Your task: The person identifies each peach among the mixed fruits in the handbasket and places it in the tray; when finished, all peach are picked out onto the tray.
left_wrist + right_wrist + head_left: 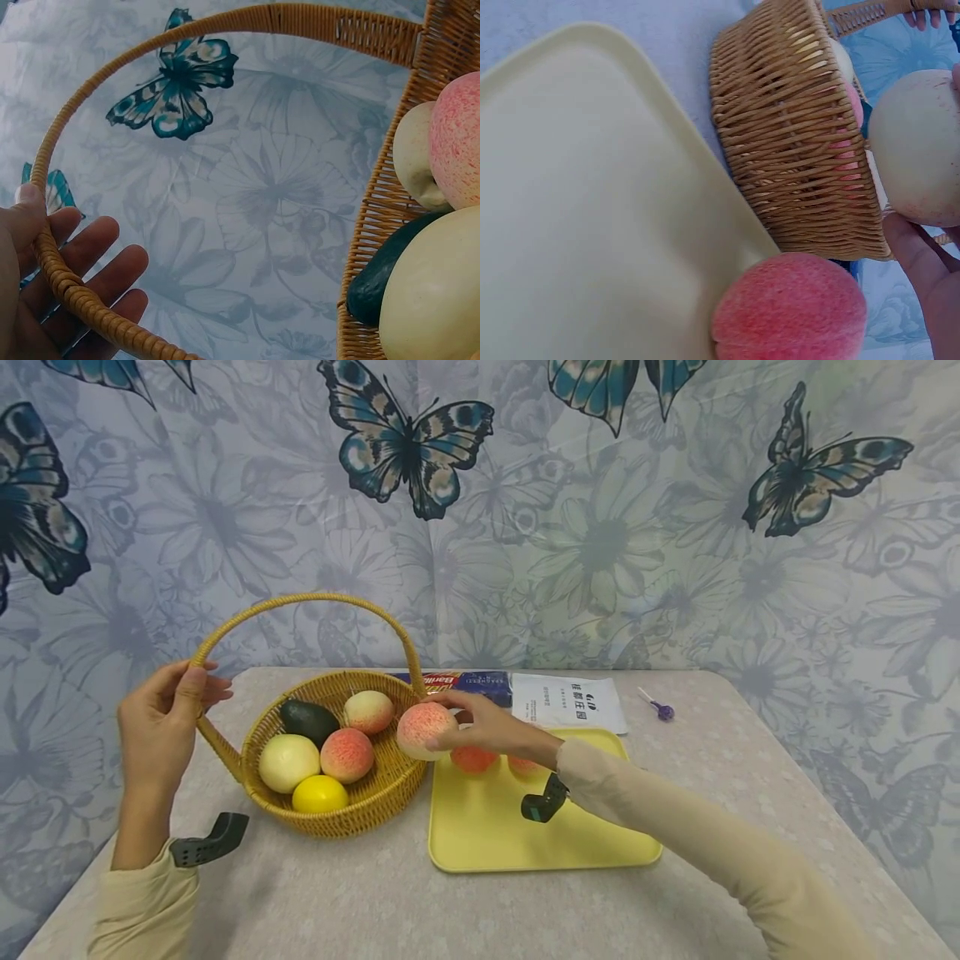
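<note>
My left hand (159, 714) grips the left side of the handle of a wicker basket (375, 810), the thumb pressed on the cane in the left wrist view. In my right hand (491, 725) I hold a pale pink peach (420, 732), which overlaps the basket's right rim in the head view. Inside the basket lie a dark green avocado (309, 720), a pale yellow round fruit (288, 763), a yellow lemon (320, 794), a pink peach (347, 755) and a paler peach (369, 712). Below my right hand, a reddish peach (791, 311) sits on the yellow tray (525, 852).
Another peach (525, 766) on the tray is partly hidden by my right forearm. Behind stand a blue Barilla spaghetti box (483, 685) and a white printed packet (573, 702). A purple lollipop (663, 711) lies at the back right. A butterfly-patterned cloth (600, 543) hangs behind the table.
</note>
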`<state>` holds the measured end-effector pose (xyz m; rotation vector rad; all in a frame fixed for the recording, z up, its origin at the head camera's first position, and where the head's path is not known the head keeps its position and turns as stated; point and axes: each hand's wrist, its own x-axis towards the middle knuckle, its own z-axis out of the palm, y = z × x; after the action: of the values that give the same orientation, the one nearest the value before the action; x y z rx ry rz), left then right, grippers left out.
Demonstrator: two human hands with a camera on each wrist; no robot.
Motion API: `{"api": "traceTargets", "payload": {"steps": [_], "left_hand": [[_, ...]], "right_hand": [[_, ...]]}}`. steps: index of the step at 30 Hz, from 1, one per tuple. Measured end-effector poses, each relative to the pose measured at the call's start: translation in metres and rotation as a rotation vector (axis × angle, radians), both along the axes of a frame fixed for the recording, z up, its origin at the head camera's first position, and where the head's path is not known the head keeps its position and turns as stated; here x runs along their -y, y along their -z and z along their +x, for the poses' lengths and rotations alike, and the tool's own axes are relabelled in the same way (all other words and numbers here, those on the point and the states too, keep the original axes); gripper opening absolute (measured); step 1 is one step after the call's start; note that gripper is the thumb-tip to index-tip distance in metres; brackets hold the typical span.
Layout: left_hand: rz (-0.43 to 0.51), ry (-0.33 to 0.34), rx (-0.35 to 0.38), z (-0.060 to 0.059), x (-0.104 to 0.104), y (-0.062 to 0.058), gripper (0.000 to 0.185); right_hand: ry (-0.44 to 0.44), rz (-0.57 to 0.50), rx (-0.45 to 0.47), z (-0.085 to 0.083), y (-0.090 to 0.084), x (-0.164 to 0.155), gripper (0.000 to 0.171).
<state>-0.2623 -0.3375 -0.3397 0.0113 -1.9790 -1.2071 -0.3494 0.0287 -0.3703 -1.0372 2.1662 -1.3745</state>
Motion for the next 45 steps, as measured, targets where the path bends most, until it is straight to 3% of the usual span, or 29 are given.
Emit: {"api": "traceTargets", "payload": {"steps": [16,30,38,45], "left_hand": [[0.009,0.012,-0.008,-0.001,0.002,0.002,0.027],[-0.013,0.024,-0.044,-0.001,0.003,0.005,0.029],[-0.004,0.028,-0.045,-0.001,0.002,0.006,0.029],[0.0,0.026,-0.049,-0.002,0.005,0.008,0.029]], "right_hand": [[0.046,-0.108,0.077,0.01,0.013,-0.013,0.055],[0.077,-0.137,0.058,0.017,0.022,-0.031,0.057],[0.122,-0.116,-0.011,0.02,0.028,-0.042,0.058],[0.152,-0.099,-0.007,0.02,0.032,-0.05,0.058]]}}
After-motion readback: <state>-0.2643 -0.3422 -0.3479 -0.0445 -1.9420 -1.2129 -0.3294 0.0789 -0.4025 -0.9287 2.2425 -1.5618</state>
